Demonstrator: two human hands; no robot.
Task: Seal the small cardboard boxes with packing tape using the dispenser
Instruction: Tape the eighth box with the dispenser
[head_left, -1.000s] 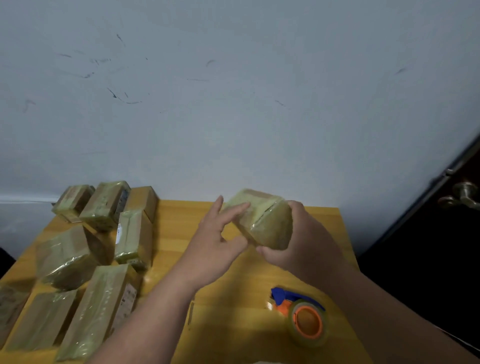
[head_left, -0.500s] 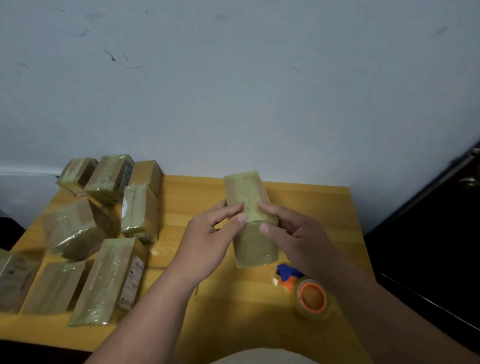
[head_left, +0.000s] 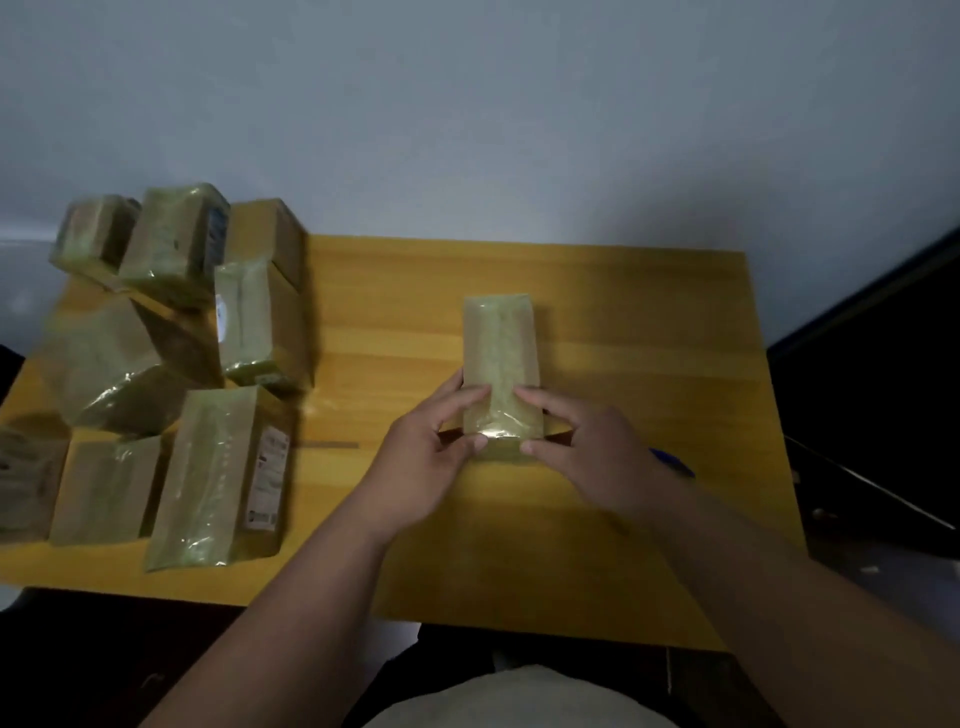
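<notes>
A small cardboard box (head_left: 500, 353) wrapped in shiny tape lies flat on the yellow wooden table (head_left: 623, 545), its long side pointing away from me. My left hand (head_left: 434, 452) holds its near left corner, forefinger on top and thumb on the near end. My right hand (head_left: 587, 449) holds the near right corner the same way. Of the tape dispenser (head_left: 673, 460) only a blue tip shows, just past my right wrist.
Several taped boxes (head_left: 218, 478) lie and stand crowded over the table's left part. A grey wall rises behind the table. A dark gap and a door (head_left: 883, 395) lie to the right of the table's edge.
The box went from being held up and tilted in the air to lying flat on the table. Both hands came down with it and now sit at its near end.
</notes>
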